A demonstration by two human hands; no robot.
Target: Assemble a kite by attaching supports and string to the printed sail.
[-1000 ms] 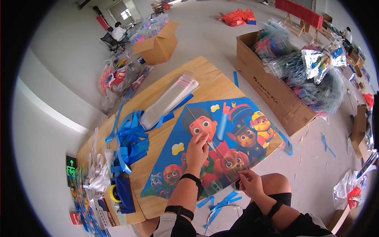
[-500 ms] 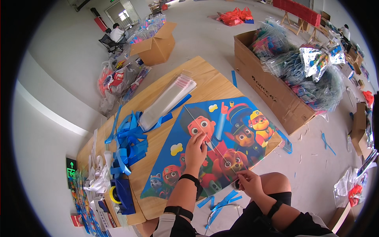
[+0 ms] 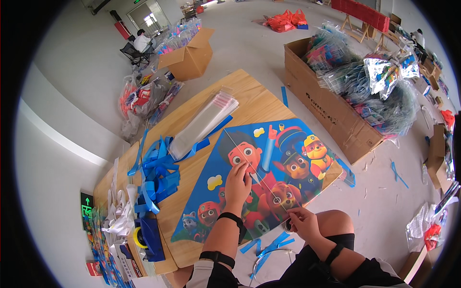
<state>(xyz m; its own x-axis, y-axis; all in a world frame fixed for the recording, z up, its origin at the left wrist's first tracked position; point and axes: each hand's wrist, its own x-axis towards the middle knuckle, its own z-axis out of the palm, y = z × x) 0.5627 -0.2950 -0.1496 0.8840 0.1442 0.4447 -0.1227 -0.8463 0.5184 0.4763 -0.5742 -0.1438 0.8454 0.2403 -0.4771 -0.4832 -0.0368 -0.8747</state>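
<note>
The fingers (image 3: 294,214) of the right hand (image 3: 303,223) are pinched together on the near end of a thin pale rod (image 3: 254,174), at the lower edge of a cartoon-printed kite (image 3: 269,168); the left hand (image 3: 237,180) lies flat on the kite, fingers together and pressing down just beside the rod's middle, gripping nothing that shows; both wrists wear dark bands. The kite (bright blue, with cartoon pups on it) lies spread on the wooden worktop (image 3: 249,98), its near corner toward the person's knees, and the rod runs slantwise across it from the right hand up toward the far left corner. Loose blue strips (image 3: 269,245) lie on the floor just below the kite's near edge. To the left on the worktop sits a heap of blue ribbons (image 3: 156,175); beyond it a stack of clear plastic sleeves (image 3: 204,122) lies slantwise. Farther right, on the floor, an open cardboard box (image 3: 331,113) holds packed kites in shiny wrap; farther still, a smaller cardboard box (image 3: 189,55) stands near a seated person (image 3: 141,42).
</note>
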